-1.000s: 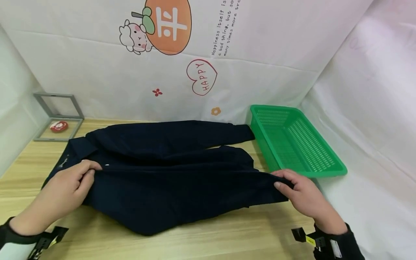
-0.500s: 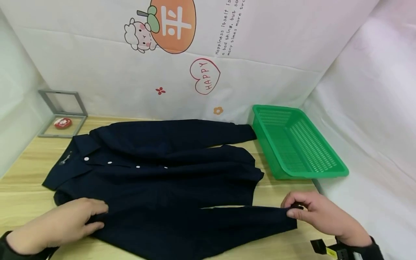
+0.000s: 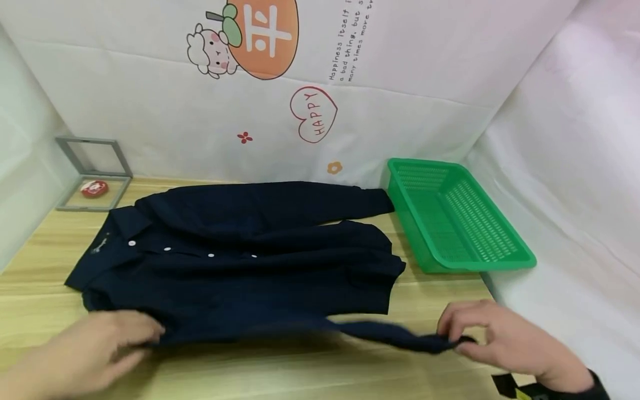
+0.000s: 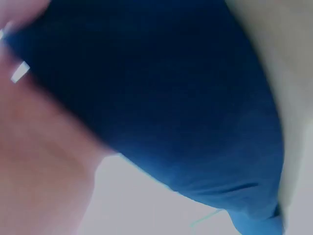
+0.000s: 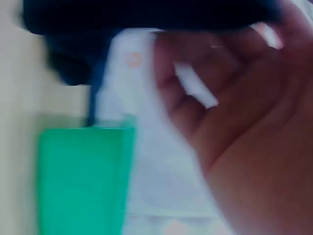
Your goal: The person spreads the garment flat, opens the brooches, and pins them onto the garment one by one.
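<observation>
Since the earlier frame, the near sleeve (image 3: 382, 334) of the dark navy shirt (image 3: 260, 278) has gone from a broad spread to a narrow, twisted strip, and your right hand (image 3: 507, 339) has shifted slightly towards you. The shirt body and the green basket (image 3: 414, 228) show no change.

Your right hand pinches the end of that sleeve between curled fingers and thumb, on your side of the basket and apart from it. Your left hand (image 3: 102, 350), blurred in the head view, grips the shirt near the shoulder, well left of the basket and closer to you; the left wrist view shows fabric passing between the fingers.

The shirt lies on the worktop (image 3: 320, 378), left of the basket: hem nearest it, collar (image 3: 134, 222) farthest, white buttons (image 3: 167, 249) facing up. Its far sleeve (image 3: 320, 200) ends at the basket's left wall; contact cannot be confirmed.

Well left of the basket, beyond the collar, stands a grey-framed case (image 3: 122, 158), lid raised, with a red round item (image 3: 94, 189) in it.
</observation>
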`<state>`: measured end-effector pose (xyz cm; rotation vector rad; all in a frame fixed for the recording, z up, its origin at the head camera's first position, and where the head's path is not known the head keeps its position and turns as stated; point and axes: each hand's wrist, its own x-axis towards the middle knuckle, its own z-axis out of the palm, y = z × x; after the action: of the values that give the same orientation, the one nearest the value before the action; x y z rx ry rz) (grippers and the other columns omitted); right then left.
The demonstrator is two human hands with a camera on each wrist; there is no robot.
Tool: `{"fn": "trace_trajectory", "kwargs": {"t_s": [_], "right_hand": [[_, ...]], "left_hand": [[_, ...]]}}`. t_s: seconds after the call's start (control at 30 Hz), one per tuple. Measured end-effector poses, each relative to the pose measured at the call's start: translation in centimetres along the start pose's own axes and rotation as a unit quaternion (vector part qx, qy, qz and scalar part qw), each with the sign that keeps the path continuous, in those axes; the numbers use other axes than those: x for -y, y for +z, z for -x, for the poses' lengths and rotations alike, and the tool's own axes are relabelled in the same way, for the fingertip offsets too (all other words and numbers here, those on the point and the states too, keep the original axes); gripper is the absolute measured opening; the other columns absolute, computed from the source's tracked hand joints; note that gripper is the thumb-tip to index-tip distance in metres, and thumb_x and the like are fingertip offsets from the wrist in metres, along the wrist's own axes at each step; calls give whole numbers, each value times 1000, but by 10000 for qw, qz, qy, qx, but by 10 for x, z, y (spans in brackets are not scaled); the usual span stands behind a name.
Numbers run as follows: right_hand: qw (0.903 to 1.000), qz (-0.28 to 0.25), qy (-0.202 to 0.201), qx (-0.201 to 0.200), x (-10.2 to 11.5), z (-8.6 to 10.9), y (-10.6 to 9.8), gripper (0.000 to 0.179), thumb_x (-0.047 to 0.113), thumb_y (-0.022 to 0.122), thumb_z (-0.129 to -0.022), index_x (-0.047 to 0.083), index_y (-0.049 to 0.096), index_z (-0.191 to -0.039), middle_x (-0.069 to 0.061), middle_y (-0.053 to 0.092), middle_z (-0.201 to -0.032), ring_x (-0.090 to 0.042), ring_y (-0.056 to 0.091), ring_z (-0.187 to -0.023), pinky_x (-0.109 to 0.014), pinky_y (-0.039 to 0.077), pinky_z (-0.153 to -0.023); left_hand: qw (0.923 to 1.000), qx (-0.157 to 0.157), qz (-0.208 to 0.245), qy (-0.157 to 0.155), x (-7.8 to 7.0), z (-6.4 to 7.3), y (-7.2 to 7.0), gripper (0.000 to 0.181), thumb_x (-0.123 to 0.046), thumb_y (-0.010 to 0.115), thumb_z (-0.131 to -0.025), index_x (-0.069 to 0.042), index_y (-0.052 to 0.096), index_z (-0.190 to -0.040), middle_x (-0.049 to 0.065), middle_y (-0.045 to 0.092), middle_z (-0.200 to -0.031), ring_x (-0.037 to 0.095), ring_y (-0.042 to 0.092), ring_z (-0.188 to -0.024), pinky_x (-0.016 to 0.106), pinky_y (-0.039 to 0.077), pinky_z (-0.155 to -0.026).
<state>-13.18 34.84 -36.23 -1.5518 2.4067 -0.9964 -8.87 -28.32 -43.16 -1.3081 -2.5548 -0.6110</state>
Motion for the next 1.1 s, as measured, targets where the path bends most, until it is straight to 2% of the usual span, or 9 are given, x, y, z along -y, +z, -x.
{"fn": "trace_trajectory", "kwargs": {"t_s": [0.13, 0.27, 0.4, 0.47, 0.53, 0.67, 0.87, 0.97, 1.1], "right_hand": [[9827, -669, 751, 1553, -5, 6, 36, 29, 0, 77, -80, 24, 68, -91, 13, 64, -103, -5, 61, -90, -20, 50, -74], [9553, -960, 1711, 2213, -2, 8, 50, 8, 19, 69, -95, 27, 71, -99, 19, 58, -98, 2, 55, -84, -21, 49, -67], [9592, -126, 2183, 1790, 2, 0, 56, 15, 25, 71, -95, 25, 69, -110, 21, 53, -97, 3, 52, -78, -22, 47, -62], [9570, 291, 2341, 1690, 2, -4, 63, 27, 26, 76, -90, 25, 68, -116, 20, 50, -98, 2, 51, -81, -24, 48, -66], [9533, 455, 2471, 1677, 3, -5, 70, 38, 24, 80, -85, 28, 66, -119, 18, 47, -102, 0, 50, -87, -24, 49, -69], [9429, 792, 2746, 1710, 1, -1, 77, 49, 21, 86, -77, 32, 60, -116, 16, 42, -101, -4, 45, -90, -24, 48, -72], [9291, 1001, 3157, 1644, -11, 1, 70, 44, 22, 86, -77, 27, 57, -110, 8, 39, -97, -5, 41, -78, -25, 45, -65], [9257, 884, 3226, 1765, -13, -6, 59, 41, 26, 84, -81, 23, 60, -114, 6, 44, -100, -6, 45, -78, -28, 46, -66], [9330, 1144, 3136, 1342, -19, -29, 45, 44, 31, 76, -89, 13, 59, -126, -4, 57, -111, -16, 60, -88, -38, 52, -72]], "left_hand": [[9871, 1296, 942, 65, 1, 24, 22, 13, -27, 79, -87, -35, 72, -96, -3, 63, -117, 17, 62, -104, 29, 55, -71], [9840, 1232, 1259, -253, -4, 31, 32, 11, -29, 74, -92, -40, 71, -92, -1, 58, -122, 16, 58, -106, 28, 53, -72], [9927, 745, 441, -835, -16, 15, 31, 13, -28, 77, -90, -38, 69, -86, -16, 53, -103, 1, 51, -84, 25, 48, -60], [9894, 771, 47, -1232, -20, 7, 32, 12, -34, 79, -86, -30, 72, -95, -16, 52, -102, 2, 52, -83, 28, 49, -61], [9782, 1210, -152, -1679, -22, 2, 33, 39, -46, 80, -82, -22, 72, -111, -7, 55, -113, 14, 56, -96, 38, 53, -68], [9407, 2355, 24, -2440, -20, 0, 40, 87, -65, 76, -73, -16, 55, -143, 23, 44, -142, 50, 45, -123, 67, 46, -81], [9050, 2779, -79, -3220, -18, -7, 44, 102, -77, 69, -69, -28, 41, -154, 22, 28, -156, 53, 28, -137, 79, 32, -87], [9141, 2651, -269, -3056, -21, -14, 37, 95, -83, 57, -74, -25, 48, -150, 19, 39, -151, 49, 39, -132, 73, 38, -88], [9485, 1726, -779, -2538, -22, -32, 22, 64, -69, 59, -87, -19, 69, -125, 7, 61, -126, 32, 60, -108, 55, 50, -82]]}}
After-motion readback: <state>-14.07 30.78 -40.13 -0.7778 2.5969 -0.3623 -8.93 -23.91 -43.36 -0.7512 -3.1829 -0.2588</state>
